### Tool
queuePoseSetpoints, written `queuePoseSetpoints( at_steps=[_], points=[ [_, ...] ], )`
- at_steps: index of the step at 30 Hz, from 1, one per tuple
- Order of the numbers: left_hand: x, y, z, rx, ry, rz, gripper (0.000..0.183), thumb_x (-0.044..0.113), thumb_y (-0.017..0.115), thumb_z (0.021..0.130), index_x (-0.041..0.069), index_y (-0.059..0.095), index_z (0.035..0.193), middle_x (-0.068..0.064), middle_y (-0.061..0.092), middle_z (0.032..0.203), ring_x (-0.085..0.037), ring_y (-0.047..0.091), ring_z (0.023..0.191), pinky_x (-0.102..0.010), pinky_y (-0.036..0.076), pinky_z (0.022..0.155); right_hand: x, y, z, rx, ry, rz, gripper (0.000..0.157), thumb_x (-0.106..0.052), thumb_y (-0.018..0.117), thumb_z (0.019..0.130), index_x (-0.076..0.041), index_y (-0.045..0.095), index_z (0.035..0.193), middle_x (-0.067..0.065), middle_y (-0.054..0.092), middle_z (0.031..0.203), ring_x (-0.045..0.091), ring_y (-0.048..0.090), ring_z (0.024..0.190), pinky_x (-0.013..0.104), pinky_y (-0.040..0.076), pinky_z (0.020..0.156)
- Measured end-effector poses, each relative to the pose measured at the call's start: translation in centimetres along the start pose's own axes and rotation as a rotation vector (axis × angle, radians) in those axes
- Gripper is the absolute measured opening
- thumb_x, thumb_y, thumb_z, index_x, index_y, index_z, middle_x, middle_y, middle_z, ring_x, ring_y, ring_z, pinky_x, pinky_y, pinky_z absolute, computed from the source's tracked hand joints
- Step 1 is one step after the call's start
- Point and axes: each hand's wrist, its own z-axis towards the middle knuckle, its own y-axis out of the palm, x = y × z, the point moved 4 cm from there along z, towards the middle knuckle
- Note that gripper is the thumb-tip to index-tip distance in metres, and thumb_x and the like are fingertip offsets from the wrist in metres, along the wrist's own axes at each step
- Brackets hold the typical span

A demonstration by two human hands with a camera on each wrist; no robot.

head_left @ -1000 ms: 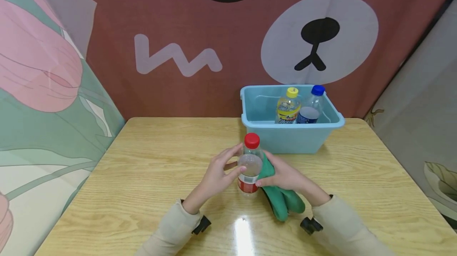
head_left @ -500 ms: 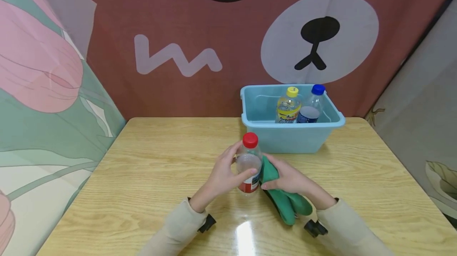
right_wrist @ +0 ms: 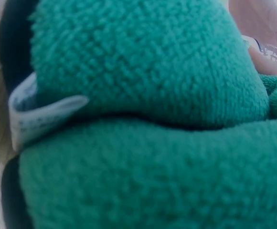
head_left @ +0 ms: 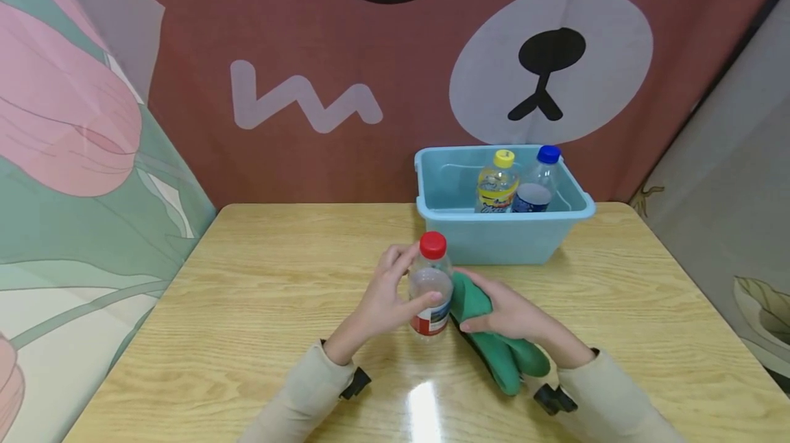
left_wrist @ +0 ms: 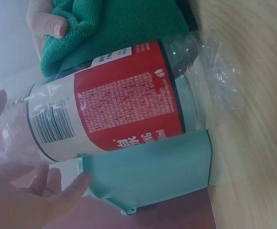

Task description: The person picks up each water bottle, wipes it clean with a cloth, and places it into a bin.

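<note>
A clear plastic bottle (head_left: 430,285) with a red cap and a red-and-white label stands upright on the table. My left hand (head_left: 384,292) holds it around the upper body, thumb across the front and fingers at its far left side. In the left wrist view, the barcode and label text on the bottle (left_wrist: 119,100) face the camera. Just right of the bottle, my right hand (head_left: 509,309) grips a folded green terry cloth (head_left: 494,350) with a dark edge. Close up in the right wrist view, the cloth (right_wrist: 143,71) shows a white tag (right_wrist: 38,114).
A light blue plastic basin (head_left: 487,241) stands behind the hands on the wooden table (head_left: 278,265). Inside it are a yellow-capped bottle (head_left: 497,186) and a blue-capped bottle (head_left: 538,182). A brown printed curtain (head_left: 308,169) hangs behind the table.
My right hand has drawn the green cloth slightly right and toward me, away from the bottle. The bottle has turned, its label facing differently, and my left thumb has moved further across its front.
</note>
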Motion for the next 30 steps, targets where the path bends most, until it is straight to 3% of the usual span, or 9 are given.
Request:
queuePoseSetpoints(
  at_steps=[7, 15, 24, 26, 30],
  points=[
    [0.0, -0.1, 0.0, 0.007, -0.048, -0.025, 0.083, 0.022, 0.075, 0.076, 0.009, 0.026, 0.142, -0.005, 0.047, 0.112, -0.014, 0.044, 0.104, -0.033, 0.048, 0.084, -0.5, -1.0, -0.6, 0.012, -0.003, -0.013, 0.078, -0.018, 0.073, 0.078, -0.015, 0.03, 0.142, 0.017, 0.031, 0.142, 0.04, 0.031, 0.126, 0.066, 0.025, 0.096],
    [0.0, -0.2, -0.2, 0.029, -0.047, -0.104, 0.077, 0.016, 0.075, 0.075, 0.005, 0.031, 0.136, -0.009, 0.052, 0.115, -0.018, 0.048, 0.107, -0.039, 0.049, 0.084, -2.0, -2.6, -0.5, 0.082, -0.114, -0.066, 0.076, -0.019, 0.072, 0.078, -0.015, 0.03, 0.142, 0.017, 0.031, 0.143, 0.04, 0.03, 0.127, 0.065, 0.027, 0.095],
    [-0.2, -0.4, -0.3, 0.004, -0.06, -0.092, 0.058, 0.014, 0.075, 0.075, -0.002, 0.045, 0.122, -0.012, 0.053, 0.119, -0.023, 0.049, 0.11, -0.041, 0.047, 0.087, -3.7, -3.5, -0.3, 0.081, -0.194, -0.079, 0.076, -0.022, 0.072, 0.079, -0.018, 0.029, 0.142, 0.014, 0.033, 0.142, 0.036, 0.038, 0.122, 0.061, 0.033, 0.093],
    [0.1, -0.6, -0.3, -0.008, -0.068, -0.081, 0.057, 0.011, 0.075, 0.075, -0.003, 0.046, 0.122, -0.014, 0.053, 0.12, -0.025, 0.049, 0.11, -0.041, 0.047, 0.088, -3.9, -3.5, -0.1, 0.078, -0.207, -0.079, 0.076, -0.022, 0.072, 0.078, -0.019, 0.03, 0.142, 0.013, 0.034, 0.142, 0.034, 0.039, 0.121, 0.06, 0.034, 0.093],
    [2.1, -1.4, -0.2, -0.027, -0.062, -0.06, 0.052, 0.007, 0.073, 0.076, -0.005, 0.049, 0.12, -0.016, 0.054, 0.117, -0.028, 0.05, 0.108, -0.037, 0.049, 0.085, -4.3, -3.5, 0.2, 0.075, -0.233, -0.075, 0.076, -0.019, 0.072, 0.078, -0.019, 0.031, 0.142, 0.011, 0.034, 0.142, 0.033, 0.039, 0.122, 0.059, 0.035, 0.094]
  ],
)
